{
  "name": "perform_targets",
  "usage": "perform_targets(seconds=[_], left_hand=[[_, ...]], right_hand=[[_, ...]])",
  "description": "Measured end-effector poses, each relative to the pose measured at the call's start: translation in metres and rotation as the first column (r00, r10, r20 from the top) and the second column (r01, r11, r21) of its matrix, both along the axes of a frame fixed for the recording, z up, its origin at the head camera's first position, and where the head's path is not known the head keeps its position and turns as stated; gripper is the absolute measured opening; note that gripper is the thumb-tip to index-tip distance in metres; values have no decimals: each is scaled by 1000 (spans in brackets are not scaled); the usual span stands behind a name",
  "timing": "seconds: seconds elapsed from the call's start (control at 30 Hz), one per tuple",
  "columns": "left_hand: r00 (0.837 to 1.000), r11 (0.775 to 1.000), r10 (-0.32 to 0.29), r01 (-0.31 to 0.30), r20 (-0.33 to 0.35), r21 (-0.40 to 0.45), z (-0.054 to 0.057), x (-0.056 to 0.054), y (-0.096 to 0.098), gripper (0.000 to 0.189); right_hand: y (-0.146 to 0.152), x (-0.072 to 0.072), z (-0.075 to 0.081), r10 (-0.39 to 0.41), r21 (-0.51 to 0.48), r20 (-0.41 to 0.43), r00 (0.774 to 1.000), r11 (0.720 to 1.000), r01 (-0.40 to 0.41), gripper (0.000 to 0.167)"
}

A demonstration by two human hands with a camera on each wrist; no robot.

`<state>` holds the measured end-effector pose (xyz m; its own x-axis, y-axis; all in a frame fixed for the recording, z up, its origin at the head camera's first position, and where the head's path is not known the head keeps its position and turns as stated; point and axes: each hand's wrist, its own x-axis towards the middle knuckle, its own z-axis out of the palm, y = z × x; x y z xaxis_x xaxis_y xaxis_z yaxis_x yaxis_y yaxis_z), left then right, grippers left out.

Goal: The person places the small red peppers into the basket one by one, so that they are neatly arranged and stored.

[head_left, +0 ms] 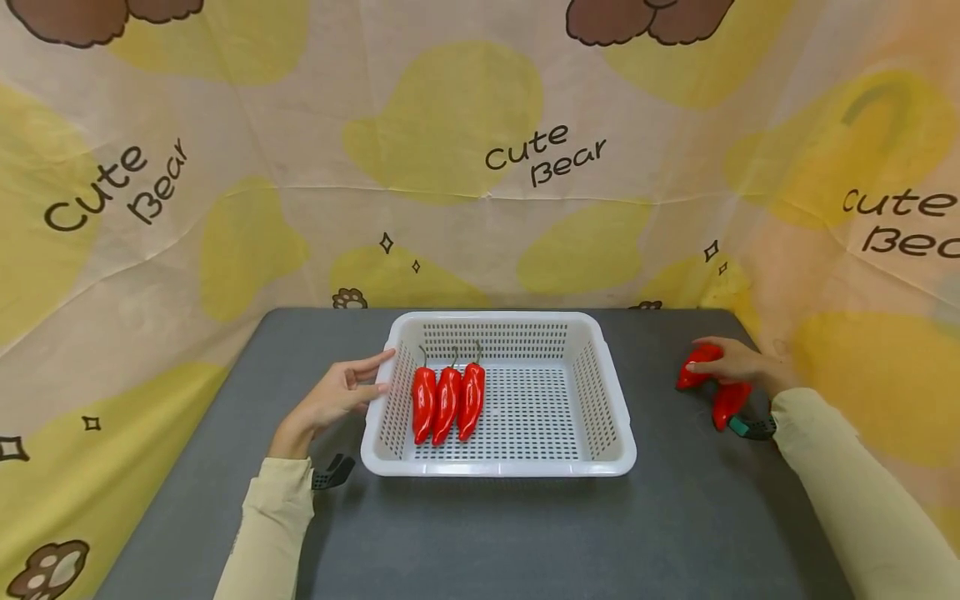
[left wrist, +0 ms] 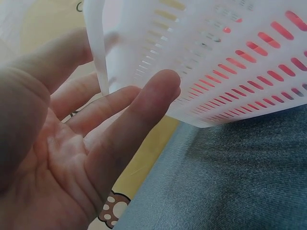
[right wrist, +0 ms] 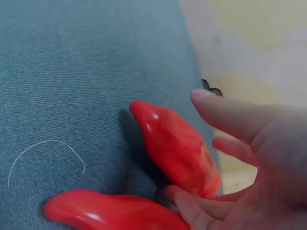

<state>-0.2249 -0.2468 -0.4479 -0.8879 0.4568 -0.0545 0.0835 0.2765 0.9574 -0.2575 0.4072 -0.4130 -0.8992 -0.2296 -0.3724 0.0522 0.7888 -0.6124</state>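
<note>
A white plastic basket (head_left: pixel 498 468) with slotted walls holds three red chili peppers (head_left: pixel 447 404) with green stems, side by side at its left. My left hand (head_left: pixel 341 396) holds the basket's left rim. In the left wrist view, fingertips (left wrist: pixel 72 52) lap over the rim and the thumb (left wrist: pixel 153 96) lies by the outer wall. Two more red peppers lie on the table at the right. Over the farther pepper (right wrist: pixel 177 148) reaches my right hand (head_left: pixel 731 365), its fingers spread around it with a gap on one side. The nearer pepper (head_left: pixel 729 404) lies just below that hand.
A dark grey cloth-covered table (head_left: pixel 540 533) carries everything. Patterned yellow and cream fabric (head_left: pixel 450 125) hangs behind and along both sides. A pale thread (right wrist: pixel 48 142) lies on the cloth near the right-hand peppers.
</note>
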Motion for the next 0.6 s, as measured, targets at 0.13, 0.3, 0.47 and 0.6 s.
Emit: perform_targets(seconds=[0.13, 0.3, 0.47, 0.6], left_hand=[[1000, 1000, -5, 5, -4, 14, -1, 0, -1, 68], [1000, 1000, -6, 6, -6, 26, -2, 0, -1, 68], [1000, 999, -8, 8, -2, 32, -2, 0, -1, 67], [1000, 1000, -5, 5, -4, 24, -1, 1, -1, 68]], right_hand=[[-4, -5, -4, -15, 62, -47, 999, 998, 18, 67], [-9, -6, -8, -69, 49, -63, 996, 996, 72, 60], [-9, -7, -13, -79, 40, -48, 996, 996, 81, 63], [-9, -8, -14, -89, 42, -45, 995, 995, 91, 64]])
